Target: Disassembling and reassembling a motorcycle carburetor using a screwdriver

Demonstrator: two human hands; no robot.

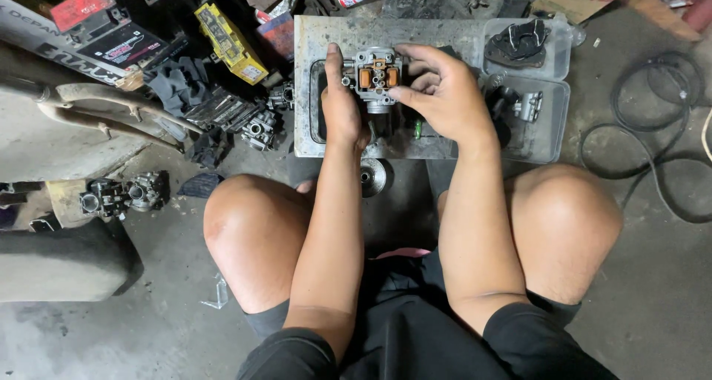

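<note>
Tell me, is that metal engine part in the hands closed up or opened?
Opened: the carburetor, held between left hand and right hand, shows its orange floats uncovered.

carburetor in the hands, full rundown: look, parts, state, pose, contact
The carburetor is a small grey cast-metal body, grimy, opened so that two orange float pieces and brass-coloured fittings show, facing up to the camera. It is held above a shallow grey metal tray on the floor. The left hand grips its left side, thumb up along it; the right hand holds it from the right, fingers curled over top and side.
</note>
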